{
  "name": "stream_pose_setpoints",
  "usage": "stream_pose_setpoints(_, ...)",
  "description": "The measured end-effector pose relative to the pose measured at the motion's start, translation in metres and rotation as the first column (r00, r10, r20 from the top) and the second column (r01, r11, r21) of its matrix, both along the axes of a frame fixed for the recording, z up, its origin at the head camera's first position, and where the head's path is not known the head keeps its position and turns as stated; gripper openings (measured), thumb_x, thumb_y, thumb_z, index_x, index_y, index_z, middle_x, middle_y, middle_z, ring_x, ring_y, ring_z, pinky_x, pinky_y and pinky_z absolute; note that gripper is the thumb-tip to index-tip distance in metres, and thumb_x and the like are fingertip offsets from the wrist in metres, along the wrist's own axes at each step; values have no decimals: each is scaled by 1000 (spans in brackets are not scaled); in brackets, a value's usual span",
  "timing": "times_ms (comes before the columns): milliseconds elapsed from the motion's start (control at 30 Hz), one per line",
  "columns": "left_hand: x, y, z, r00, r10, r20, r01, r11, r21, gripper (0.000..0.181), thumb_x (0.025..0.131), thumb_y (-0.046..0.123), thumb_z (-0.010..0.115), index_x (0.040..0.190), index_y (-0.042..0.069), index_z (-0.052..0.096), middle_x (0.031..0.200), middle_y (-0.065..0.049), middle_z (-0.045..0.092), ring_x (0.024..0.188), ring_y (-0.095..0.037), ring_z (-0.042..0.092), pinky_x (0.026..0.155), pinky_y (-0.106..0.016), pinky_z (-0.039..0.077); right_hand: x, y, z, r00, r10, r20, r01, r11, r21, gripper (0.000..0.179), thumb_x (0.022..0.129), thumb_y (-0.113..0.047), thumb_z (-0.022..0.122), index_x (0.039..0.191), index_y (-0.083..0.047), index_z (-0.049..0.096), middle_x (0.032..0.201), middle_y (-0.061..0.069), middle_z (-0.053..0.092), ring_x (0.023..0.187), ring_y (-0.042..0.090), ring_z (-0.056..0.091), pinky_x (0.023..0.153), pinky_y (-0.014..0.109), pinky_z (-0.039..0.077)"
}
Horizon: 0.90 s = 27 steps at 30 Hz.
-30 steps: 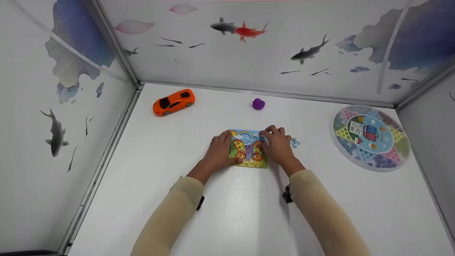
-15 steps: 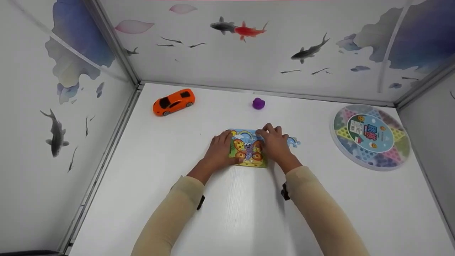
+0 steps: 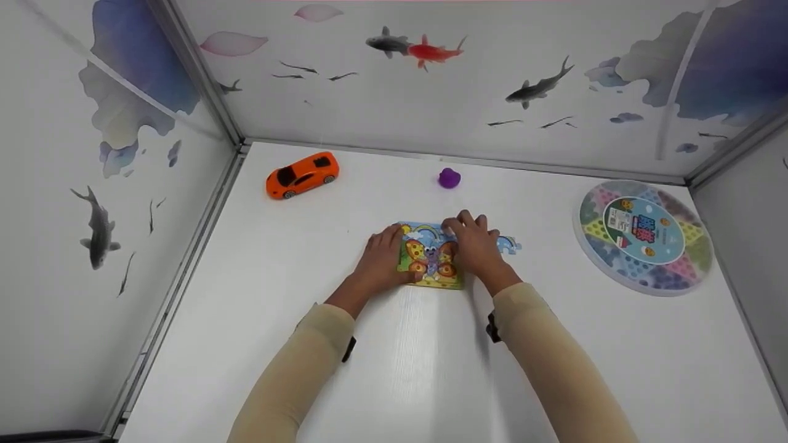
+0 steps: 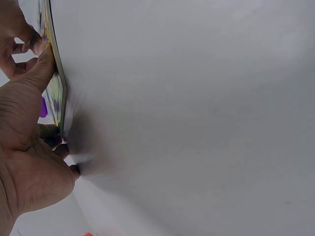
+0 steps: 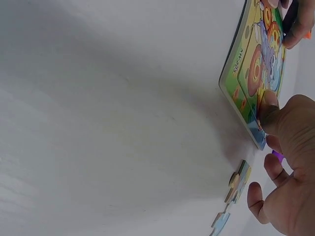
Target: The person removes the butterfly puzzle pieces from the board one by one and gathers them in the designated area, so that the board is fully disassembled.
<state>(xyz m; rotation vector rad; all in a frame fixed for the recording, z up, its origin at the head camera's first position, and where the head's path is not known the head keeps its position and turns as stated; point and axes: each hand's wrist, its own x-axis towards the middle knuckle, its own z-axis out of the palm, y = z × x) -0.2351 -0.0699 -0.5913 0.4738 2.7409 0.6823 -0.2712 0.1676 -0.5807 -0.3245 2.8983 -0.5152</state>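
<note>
A butterfly jigsaw puzzle (image 3: 432,261) in a thin square tray lies mid-table. My left hand (image 3: 380,261) holds its left side, thumb over the front edge and the other fingers by the far left corner, as the left wrist view (image 4: 34,123) shows. My right hand (image 3: 477,246) is at the upper right of the puzzle. Its thumb (image 5: 268,105) and forefinger are bent together over a puzzle piece there, mostly hidden beneath them. Loose puzzle pieces (image 3: 508,245) lie joined on the table just right of that hand; the right wrist view shows them below the tray (image 5: 246,105).
An orange toy car (image 3: 303,175) stands at the back left. Behind the puzzle is a small purple toy (image 3: 449,178). A round, clear-lidded board game box (image 3: 643,239) lies on the right. White panels printed with fish (image 3: 538,86) enclose the table.
My right hand has shifted slightly left and away from me over the puzzle's upper right, uncovering more of the loose pieces. My left hand stays on the left side.
</note>
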Motion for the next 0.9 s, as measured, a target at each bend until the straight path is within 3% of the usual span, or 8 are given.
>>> stream_pose_setpoints(200,1,-1,0,1000,-7,-14,7,1000,5,111,99,52,81,174,-2,21,182,-18,24,170,-35,23,140,-53,19,2,-1,0,999,14,-36,-13,1000,9,45,107,-17,72,150,-19,63,149,11,52,133,41,44,110,75,42)
stream_pose_setpoints(500,0,-1,1,1000,6,5,-6,1000,5,111,99,53,80,175,-1,20,182,-17,23,171,-34,22,140,-53,18,1,-1,-1,1000,0,-5,0,999,-38,43,107,-14,72,149,-16,62,149,14,47,137,41,42,115,72,41)
stream_pose_setpoints(900,-2,1,-1,1000,-6,-4,6,999,-42,110,100,55,79,175,0,21,182,-16,23,171,-33,22,140,-51,18,-1,2,-5,996,89,-25,-91,995,-52,41,109,-9,67,149,-6,62,146,12,53,137,34,50,116,62,49)
